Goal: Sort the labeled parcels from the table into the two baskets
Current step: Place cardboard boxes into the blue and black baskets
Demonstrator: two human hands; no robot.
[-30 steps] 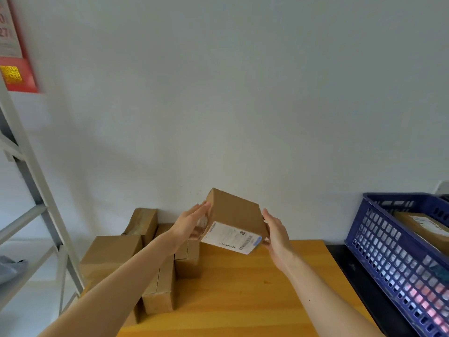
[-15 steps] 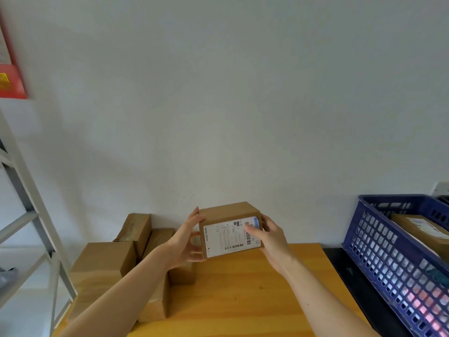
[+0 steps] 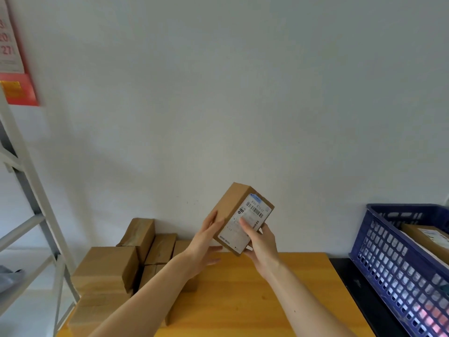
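Holding a small brown parcel [image 3: 230,210] up off the desk [image 3: 243,302] with both hands, box tilted so its top end leans to the right. Its white barcode label [image 3: 252,215] faces the camera. Down at the lower end the right hand [image 3: 263,248] grips it: thumb laid across the label, the other fingers going round behind, mostly hidden. On the plain left side the left hand [image 3: 205,242] rests with its fingers [image 3: 211,221] straight and flat on the cardboard, not curled round it. Parcel is in the air above the far middle of the desk, in front of the white wall [image 3: 218,93], touching only the hands. At the desk's left end sit the other parcels [image 3: 107,268], piled by the wall, some on end, some flat. A blue slatted basket [image 3: 393,271] is at right on a black surface [image 3: 359,290] just beside the desk, with one labelled box [image 3: 425,235] lying tilted inside. Grey metal rack [image 3: 31,190] stands far left, red calendar [image 3: 17,76] on the wall above it.
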